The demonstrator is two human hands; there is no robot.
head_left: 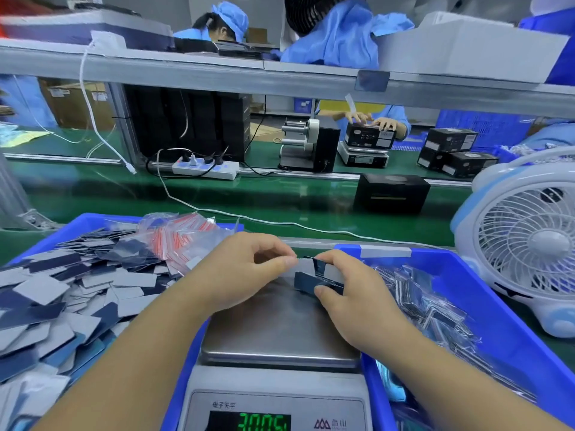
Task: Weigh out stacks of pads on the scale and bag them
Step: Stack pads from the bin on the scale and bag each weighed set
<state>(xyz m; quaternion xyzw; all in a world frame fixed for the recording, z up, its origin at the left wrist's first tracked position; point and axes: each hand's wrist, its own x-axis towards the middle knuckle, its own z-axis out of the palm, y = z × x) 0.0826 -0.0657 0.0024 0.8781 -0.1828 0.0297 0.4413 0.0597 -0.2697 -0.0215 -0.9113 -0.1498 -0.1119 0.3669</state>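
On my left sits a blue tray heaped with loose pads, grey and dark blue, kept close so I can reach in without turning. At its far corner lies a bundle of small clear bags with red strips, handy for the bagging step, I judge. My left hand comes in over the scale, its fingers curled and pinching the near edge of a small stack of pads. The stack stands at the back of the steel plate, so the weight can read; the green display shows digits I can't read for sure. My right hand grips the same stack from the other side, thumb low on the dark face, fingers curled over the top, probably squaring the edges or adjusting the count. To the right, a second blue tray holds filled bags, placed where finished packs can drop straight off the scale. Further right a white fan stands on the green table
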